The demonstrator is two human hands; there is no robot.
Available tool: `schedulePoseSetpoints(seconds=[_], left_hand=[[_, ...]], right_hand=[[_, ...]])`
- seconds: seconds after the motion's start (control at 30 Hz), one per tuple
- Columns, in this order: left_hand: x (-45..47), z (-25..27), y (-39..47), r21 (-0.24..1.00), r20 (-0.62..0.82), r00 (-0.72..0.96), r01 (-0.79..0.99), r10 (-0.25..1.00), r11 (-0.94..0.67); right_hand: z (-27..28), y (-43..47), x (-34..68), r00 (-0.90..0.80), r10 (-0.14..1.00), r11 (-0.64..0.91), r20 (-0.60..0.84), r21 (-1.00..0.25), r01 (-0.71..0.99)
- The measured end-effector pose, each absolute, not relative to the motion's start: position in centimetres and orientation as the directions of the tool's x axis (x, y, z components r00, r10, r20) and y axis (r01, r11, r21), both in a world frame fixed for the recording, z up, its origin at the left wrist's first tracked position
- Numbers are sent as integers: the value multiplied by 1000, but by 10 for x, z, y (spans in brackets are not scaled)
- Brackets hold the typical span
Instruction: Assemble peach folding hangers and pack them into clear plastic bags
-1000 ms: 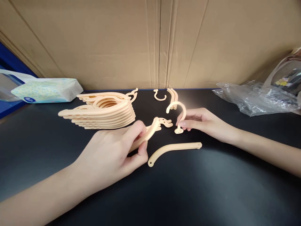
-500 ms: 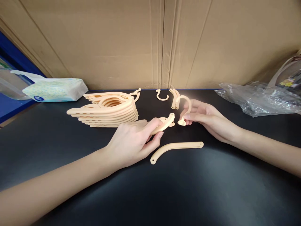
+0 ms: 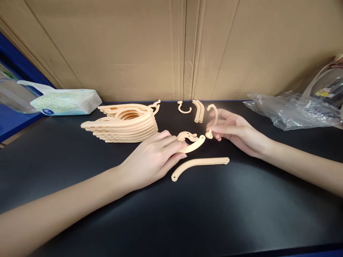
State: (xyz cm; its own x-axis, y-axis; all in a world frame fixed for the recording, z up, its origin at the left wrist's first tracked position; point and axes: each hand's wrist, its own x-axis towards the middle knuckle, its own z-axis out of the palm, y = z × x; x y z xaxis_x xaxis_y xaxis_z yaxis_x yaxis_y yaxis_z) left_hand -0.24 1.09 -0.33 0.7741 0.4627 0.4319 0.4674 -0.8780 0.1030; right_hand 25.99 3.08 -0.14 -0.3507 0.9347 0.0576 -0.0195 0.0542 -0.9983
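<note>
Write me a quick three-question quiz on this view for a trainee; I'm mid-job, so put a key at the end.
1. Multiple choice. What is the right hand holding?
A) a patterned soft tissue pack
B) a curved beige plastic hook
C) a brown cardboard sheet

2. True or false. The left hand holds a curved beige plastic bar.

3. Fill in left or right. As the wearer sees it, the stack of beige plastic hangers stands to the ___ of the crumpled clear plastic bag.

Key: 1. B; 2. true; 3. left.
</note>
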Motion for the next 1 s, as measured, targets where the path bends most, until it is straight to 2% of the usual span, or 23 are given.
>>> schedulePoseSetpoints(seconds=[0.17, 0.4, 1.0], left_hand=[[-2, -4, 12, 82, 445, 775, 464, 449, -882], [-2, -3, 10, 119, 422, 756, 502, 501, -857], [-3, -7, 10, 56, 468, 758, 488, 455, -871]], right_hand=[[-3, 30, 260, -388, 921, 15, 41, -997, -71], [-3, 31, 262, -383, 922, 4, 50, -993, -120], [-1, 30, 261, -460, 886, 15, 60, -995, -101]])
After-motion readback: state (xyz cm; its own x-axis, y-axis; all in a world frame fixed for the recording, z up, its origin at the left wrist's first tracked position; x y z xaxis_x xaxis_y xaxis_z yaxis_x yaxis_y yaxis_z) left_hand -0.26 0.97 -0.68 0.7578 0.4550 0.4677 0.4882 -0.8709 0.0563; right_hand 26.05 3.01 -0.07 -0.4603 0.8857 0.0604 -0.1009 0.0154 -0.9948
